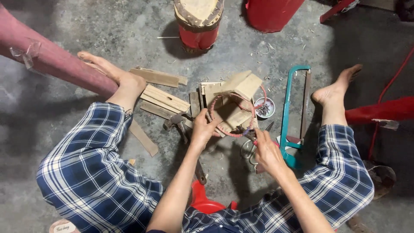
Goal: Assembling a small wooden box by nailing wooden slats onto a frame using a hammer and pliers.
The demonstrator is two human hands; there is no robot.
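My left hand grips the left side of a reddish wire ring that loops around a small wooden box frame on the floor. At the ring's lower right, my right hand holds a red-handled tool, likely pliers. A small round tin of nails sits just right of the frame. A hammer lies to the left of my left hand.
Several wood slats lie left of the frame. A teal hacksaw lies at the right beside my foot. Red cylinders stand at the top, a red pole at left, a red stool under me.
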